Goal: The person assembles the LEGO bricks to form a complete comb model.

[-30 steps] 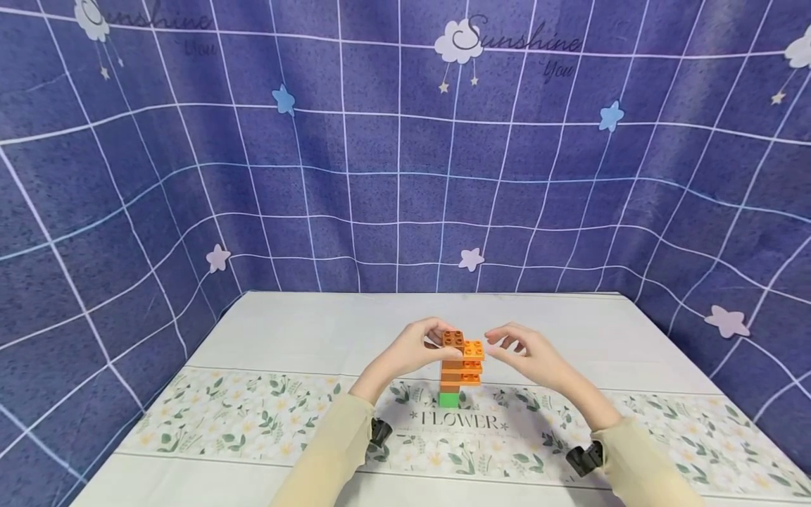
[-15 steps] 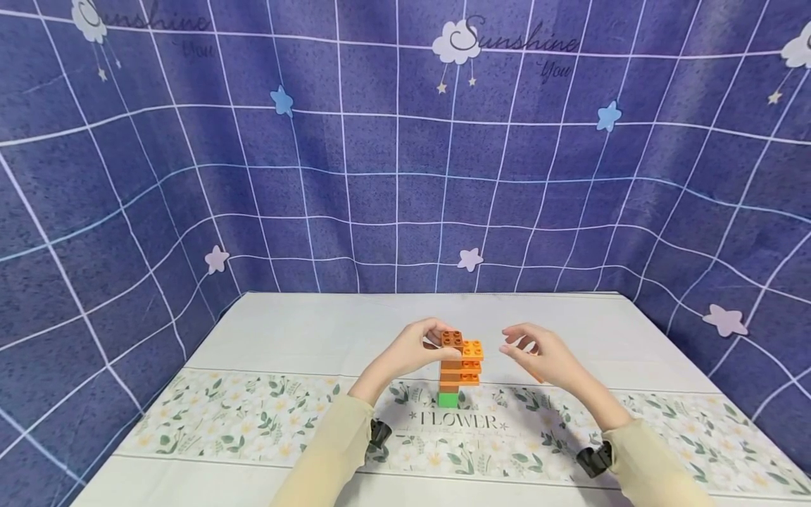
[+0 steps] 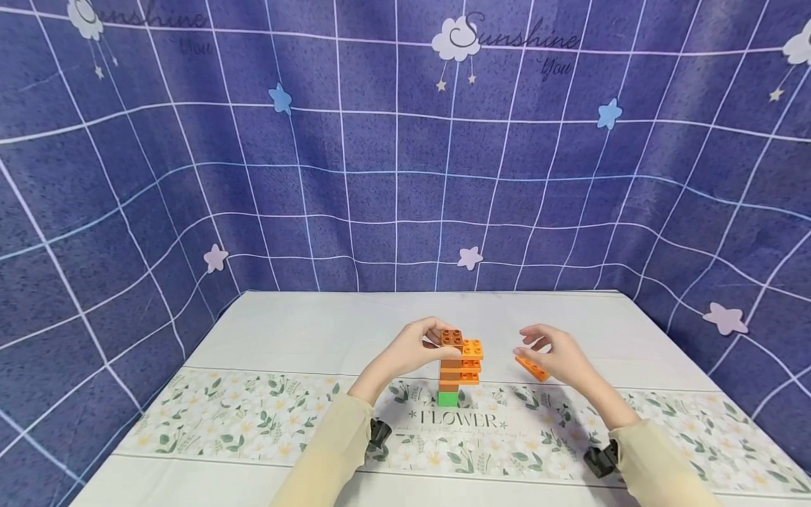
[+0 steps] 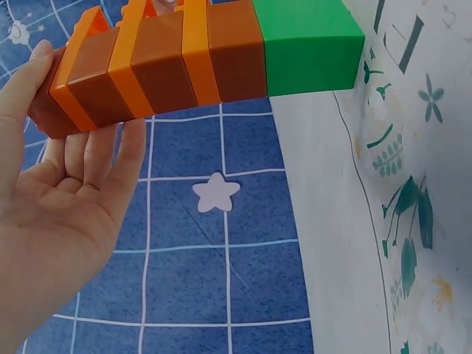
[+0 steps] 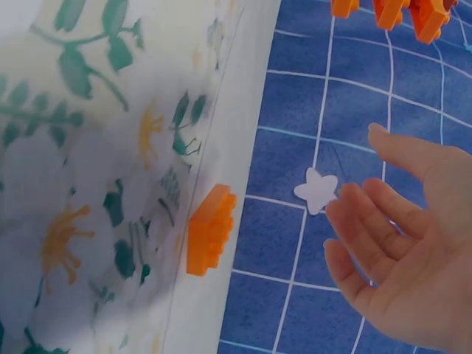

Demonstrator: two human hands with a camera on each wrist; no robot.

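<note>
A tower of toy building bricks (image 3: 449, 376) stands near the table's middle, with a green brick (image 4: 313, 48) at its base and brown bricks alternating with orange plates above. The orange plates jut out to the right, studs up. My left hand (image 3: 415, 350) grips the tower's top, thumb on the near side and fingers behind. To the right, my right hand (image 3: 550, 357) hovers with thumb and fingers spread, holding nothing. A loose orange plate brick (image 5: 211, 232) lies on the table below it; in the head view the hand partly covers this piece.
The table (image 3: 317, 324) wears a white cloth with a flower-printed band and the word FLOWER in front of the tower. A blue grid-patterned curtain (image 3: 380, 197) surrounds the back and sides. Each wrist carries a small black camera (image 3: 600, 459).
My right hand has moved away from the tower to the right, and the loose orange plate brick has come into sight beneath it. The left hand keeps its grip on the tower.
</note>
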